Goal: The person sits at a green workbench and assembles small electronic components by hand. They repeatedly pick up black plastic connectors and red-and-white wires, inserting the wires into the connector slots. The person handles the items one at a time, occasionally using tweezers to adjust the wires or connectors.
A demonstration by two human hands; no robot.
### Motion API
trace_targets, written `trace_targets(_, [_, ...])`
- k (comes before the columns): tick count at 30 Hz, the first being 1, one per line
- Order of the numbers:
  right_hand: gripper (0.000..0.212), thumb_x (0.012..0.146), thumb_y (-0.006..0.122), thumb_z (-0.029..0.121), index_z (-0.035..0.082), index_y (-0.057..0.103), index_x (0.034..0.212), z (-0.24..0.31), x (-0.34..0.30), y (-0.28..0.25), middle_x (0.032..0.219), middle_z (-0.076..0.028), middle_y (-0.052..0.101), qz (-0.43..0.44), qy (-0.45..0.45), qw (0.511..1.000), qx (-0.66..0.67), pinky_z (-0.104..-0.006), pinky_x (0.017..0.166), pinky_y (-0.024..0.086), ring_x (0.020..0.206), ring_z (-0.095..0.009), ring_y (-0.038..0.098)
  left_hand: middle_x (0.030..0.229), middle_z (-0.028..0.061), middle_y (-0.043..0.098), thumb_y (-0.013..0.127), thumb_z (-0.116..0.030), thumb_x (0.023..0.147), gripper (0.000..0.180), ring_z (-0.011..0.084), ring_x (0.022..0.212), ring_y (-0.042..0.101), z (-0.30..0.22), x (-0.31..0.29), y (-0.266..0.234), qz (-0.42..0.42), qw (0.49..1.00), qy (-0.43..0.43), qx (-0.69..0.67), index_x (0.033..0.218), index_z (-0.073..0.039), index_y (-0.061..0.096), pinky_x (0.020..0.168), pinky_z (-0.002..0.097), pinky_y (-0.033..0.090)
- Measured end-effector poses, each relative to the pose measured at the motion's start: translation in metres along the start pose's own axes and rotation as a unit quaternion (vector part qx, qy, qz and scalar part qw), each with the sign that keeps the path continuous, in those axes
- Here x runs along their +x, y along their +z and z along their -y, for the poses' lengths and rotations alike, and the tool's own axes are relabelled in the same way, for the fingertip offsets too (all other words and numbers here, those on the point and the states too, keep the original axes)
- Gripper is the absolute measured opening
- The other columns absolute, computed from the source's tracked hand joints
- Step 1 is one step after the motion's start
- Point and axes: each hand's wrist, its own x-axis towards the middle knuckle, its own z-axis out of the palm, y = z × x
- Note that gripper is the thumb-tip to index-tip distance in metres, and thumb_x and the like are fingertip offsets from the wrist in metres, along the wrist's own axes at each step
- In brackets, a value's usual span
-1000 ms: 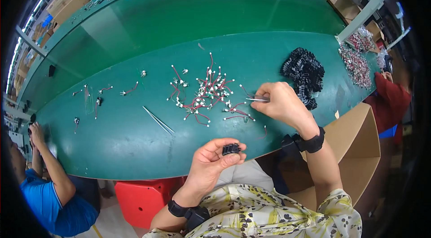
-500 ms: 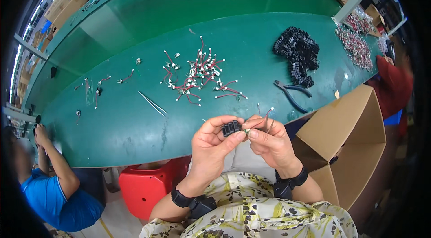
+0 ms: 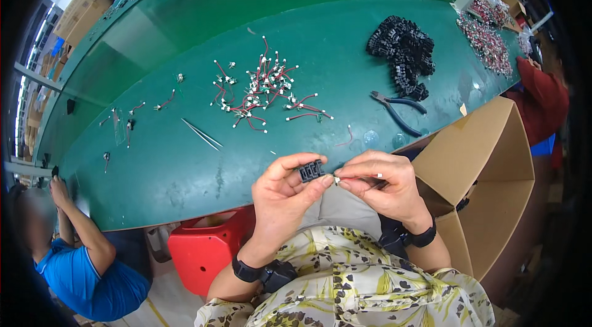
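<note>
My left hand (image 3: 285, 194) pinches a small black plastic connector housing (image 3: 311, 171) between thumb and fingertips, just off the near edge of the green table (image 3: 185, 167). My right hand (image 3: 383, 186) holds a short wire by its white terminal end (image 3: 338, 179), right against the side of the housing. A heap of red wires with white terminals (image 3: 262, 89) lies on the table beyond my hands. A pile of black housings (image 3: 402, 56) sits at the far right.
Blue-handled pliers (image 3: 398, 110) and thin tweezers (image 3: 201, 134) lie on the table. An open cardboard box (image 3: 487, 185) stands at my right, a red stool (image 3: 206, 253) below. A person in blue sits at the lower left, another in red at the far right.
My right hand came back from the wire heap with a wire and met my left hand at the table's near edge. The wire's terminal is now against the black housing.
</note>
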Motion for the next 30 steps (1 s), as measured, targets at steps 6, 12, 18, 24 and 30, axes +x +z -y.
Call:
trace_targets(6, [0.015, 0.083, 0.073, 0.006, 0.001, 0.072, 0.097, -0.010, -0.002, 0.004, 0.084, -0.006, 0.070, -0.015, 0.066, 0.996, 0.062, -0.0195, 0.055, 0.045, 0.072, -0.008, 0.061, 0.113, 0.0161, 0.062, 0.069, 0.012, 0.079, 0.036, 0.0178, 0.097, 0.064, 0.006, 0.003, -0.003, 0.000, 0.999, 0.019, 0.026, 0.112, 0.002, 0.058, 0.085, 0.0297, 0.056])
trace_targets(12, [0.016, 0.089, 0.068, 0.013, 0.001, 0.071, 0.100, -0.014, -0.001, 0.003, 0.081, 0.002, 0.068, -0.004, 0.247, 0.919, 0.306, -0.0176, 0.045, 0.029, 0.054, 0.001, 0.040, 0.114, 0.0161, 0.061, 0.069, 0.013, 0.079, 0.037, 0.0181, 0.098, 0.064, 0.011, 0.006, -0.003, 0.002, 0.998, 0.042, 0.049, 0.113, 0.002, 0.058, 0.085, 0.0301, 0.056])
trace_targets(18, [0.017, 0.090, 0.067, 0.014, 0.001, 0.071, 0.100, -0.019, 0.002, 0.001, 0.081, 0.002, 0.068, 0.001, 0.262, 0.910, 0.320, -0.0173, 0.044, 0.027, 0.052, 0.002, 0.038, 0.114, 0.0162, 0.061, 0.069, 0.012, 0.079, 0.038, 0.0179, 0.099, 0.064, 0.011, 0.010, -0.004, -0.002, 0.999, 0.015, 0.045, 0.114, 0.001, 0.058, 0.085, 0.0304, 0.056])
trace_targets(24, [0.017, 0.090, 0.067, 0.014, 0.001, 0.070, 0.099, -0.019, 0.004, -0.002, 0.081, -0.001, 0.068, 0.017, 0.240, 0.938, 0.252, -0.0171, 0.044, 0.027, 0.051, 0.001, 0.039, 0.114, 0.0161, 0.062, 0.070, 0.010, 0.080, 0.037, 0.0173, 0.098, 0.064, 0.009, 0.011, 0.000, -0.002, 1.000, -0.013, 0.021, 0.114, 0.002, 0.057, 0.085, 0.0304, 0.056])
trace_targets(30, [0.014, 0.087, 0.070, 0.011, 0.002, 0.072, 0.098, -0.012, 0.000, -0.004, 0.082, -0.002, 0.069, 0.000, 0.299, 0.892, 0.339, -0.0187, 0.046, 0.033, 0.058, -0.001, 0.047, 0.114, 0.0163, 0.062, 0.070, 0.009, 0.080, 0.037, 0.0172, 0.094, 0.065, 0.009, 0.008, 0.000, -0.001, 1.000, -0.021, -0.002, 0.114, 0.001, 0.057, 0.084, 0.0300, 0.056])
